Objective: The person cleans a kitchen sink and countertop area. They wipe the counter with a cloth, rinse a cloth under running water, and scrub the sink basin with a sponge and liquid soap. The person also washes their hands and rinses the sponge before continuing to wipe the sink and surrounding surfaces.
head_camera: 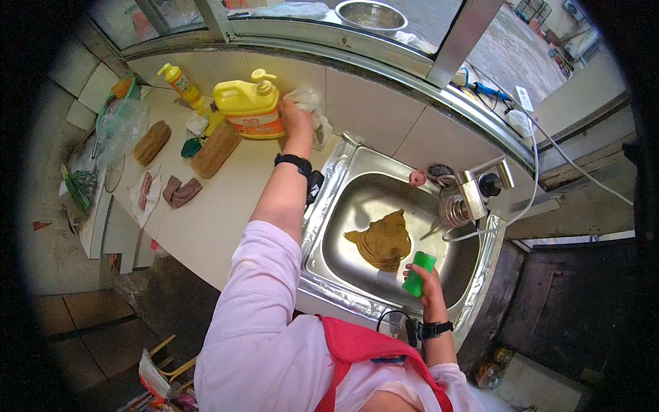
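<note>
My left hand (297, 122) reaches to the right side of a yellow plastic jug (252, 109) with a pump top, beside a crumpled white cloth or bag (320, 126); its fingertips are hidden, so its grip is unclear. My right hand (428, 283) holds a green sponge (419, 273) over the near right part of the steel sink (360, 283). A wet brown cloth (386, 242) lies bunched on the sink's bottom. Left of the jug stands a yellow squeeze bottle (181, 86).
Loofah pieces (153, 142) and a folded brown cloth (181, 192) lie on the counter (206, 242). A faucet (471, 198) rises at the sink's right, near a pale cable (535, 170). Window frames (334, 49) run along the back.
</note>
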A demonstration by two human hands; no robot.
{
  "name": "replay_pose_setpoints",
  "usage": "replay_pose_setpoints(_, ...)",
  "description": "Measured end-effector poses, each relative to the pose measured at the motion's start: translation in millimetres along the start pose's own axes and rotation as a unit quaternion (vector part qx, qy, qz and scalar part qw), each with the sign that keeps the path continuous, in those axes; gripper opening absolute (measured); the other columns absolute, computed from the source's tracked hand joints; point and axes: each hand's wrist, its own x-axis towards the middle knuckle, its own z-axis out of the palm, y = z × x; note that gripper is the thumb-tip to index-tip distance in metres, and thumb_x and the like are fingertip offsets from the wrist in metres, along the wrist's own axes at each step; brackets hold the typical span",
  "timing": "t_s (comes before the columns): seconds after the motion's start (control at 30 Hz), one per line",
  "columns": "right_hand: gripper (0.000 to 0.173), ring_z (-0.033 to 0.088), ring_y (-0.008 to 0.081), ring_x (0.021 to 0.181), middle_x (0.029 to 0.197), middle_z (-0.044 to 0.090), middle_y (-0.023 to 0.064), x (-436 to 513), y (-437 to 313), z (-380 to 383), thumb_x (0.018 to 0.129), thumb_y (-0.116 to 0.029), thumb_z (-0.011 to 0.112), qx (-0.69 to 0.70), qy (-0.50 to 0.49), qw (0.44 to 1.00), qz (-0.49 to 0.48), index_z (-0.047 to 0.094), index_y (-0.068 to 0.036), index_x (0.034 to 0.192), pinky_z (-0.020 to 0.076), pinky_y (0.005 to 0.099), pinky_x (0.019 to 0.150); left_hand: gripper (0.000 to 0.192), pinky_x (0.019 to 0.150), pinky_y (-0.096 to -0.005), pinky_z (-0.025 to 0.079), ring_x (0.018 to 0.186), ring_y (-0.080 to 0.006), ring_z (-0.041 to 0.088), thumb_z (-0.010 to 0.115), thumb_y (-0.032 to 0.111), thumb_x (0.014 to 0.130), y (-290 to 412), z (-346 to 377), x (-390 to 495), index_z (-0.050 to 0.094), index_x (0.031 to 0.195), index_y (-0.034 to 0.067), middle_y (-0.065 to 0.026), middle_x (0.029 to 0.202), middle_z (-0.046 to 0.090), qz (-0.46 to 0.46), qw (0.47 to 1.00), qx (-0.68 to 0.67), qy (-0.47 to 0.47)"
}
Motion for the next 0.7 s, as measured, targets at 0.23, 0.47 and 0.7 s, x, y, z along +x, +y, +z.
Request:
replay_pose_setpoints(0.23,0.040,0.061,0.0210,0.074,0.089,0.059,0.0101,9.6,-3.4,-1.6,0.074,-0.014,0.066,-0.023,0.015,1.000,0.000,0.048,-0.003,0.108,0.0512,0.0328,0.056,0.040,0.087,-0.0404,0.041,0.103,-0.0360,0.052,0.052,0.006,0.075,-35.2,11.3,32.8,0.048,0.114,-0.002,-0.0226,0.116,0.052,-0.197,0.967,-0.131,0.092)
replay_pose_setpoints(0.47,0.042,0.061,0.0221,0.075,0.091,0.061,0.0111,10.7,-6.2,-6.0,0.076,-0.016,0.064,-0.046,0.025,0.998,-0.019,0.045,-0.004,0.112,0.0522,0.0347,0.061,0.034,0.085,-0.0384,0.041,0.098,-0.0327,0.054,0.052,0.007,0.076,-28.4,7.6,68.0,0.051,0.109,-0.004,-0.0203,0.109,0.056,-0.301,0.932,-0.177,0.097)
replay_pose_setpoints(0.7,0.035,0.061,0.0207,0.073,0.088,0.061,0.0108,19.7,-10.6,6.4,0.077,-0.015,0.063,-0.058,0.014,0.998,-0.004,0.049,-0.003,0.107,0.0519,0.0329,0.060,0.025,0.081,-0.0377,0.042,0.089,-0.0315,0.055,0.052,0.002,0.072,37.9,18.9,12.6,0.055,0.095,-0.005,-0.0175,0.094,0.058,-0.155,0.915,-0.358,0.098)
